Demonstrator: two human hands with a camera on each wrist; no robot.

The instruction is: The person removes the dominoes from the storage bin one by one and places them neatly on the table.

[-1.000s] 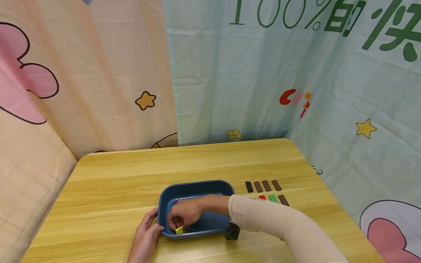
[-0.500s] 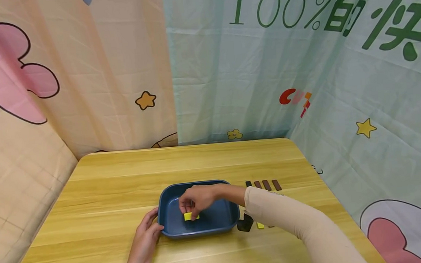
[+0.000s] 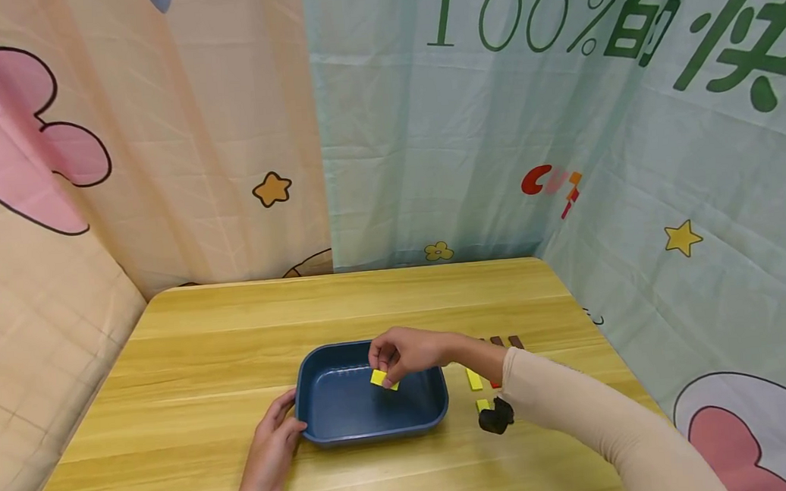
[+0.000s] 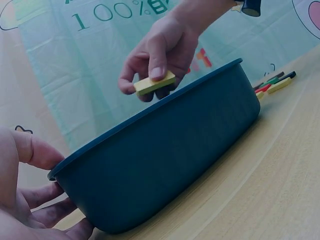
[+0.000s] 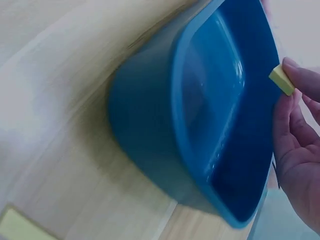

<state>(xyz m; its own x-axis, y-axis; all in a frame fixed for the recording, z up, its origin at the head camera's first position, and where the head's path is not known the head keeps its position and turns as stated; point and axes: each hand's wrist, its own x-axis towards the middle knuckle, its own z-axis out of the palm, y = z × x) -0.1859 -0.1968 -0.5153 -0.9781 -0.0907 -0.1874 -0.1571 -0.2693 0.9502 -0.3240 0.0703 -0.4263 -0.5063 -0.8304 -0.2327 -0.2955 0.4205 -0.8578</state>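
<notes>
In the head view my right hand [image 3: 406, 353] pinches a small yellow rectangular block [image 3: 379, 378] between thumb and fingers, above the far right part of the blue plastic basin [image 3: 372, 434]. From the left wrist camera, the block [image 4: 155, 84] appears held level above the rim, the thumb on top of it. My left hand [image 3: 274, 435] holds the basin by its left end, with a digit at the rim [image 4: 90, 151] and other fingers against the outer wall. The bare floor of the basin shows in the head view.
Right of the basin lie two yellow blocks [image 3: 474, 379], a red block [image 3: 495, 384] and brown blocks [image 3: 515, 341], partly hidden by my right arm. A black camera mount [image 3: 496, 416] hangs under that wrist. Printed curtains [image 3: 421, 160] stand behind the table [image 3: 188, 351].
My right hand has lifted the yellow block from the basin's near left corner and carried it up and to the right. My left hand stays on the basin's left end.
</notes>
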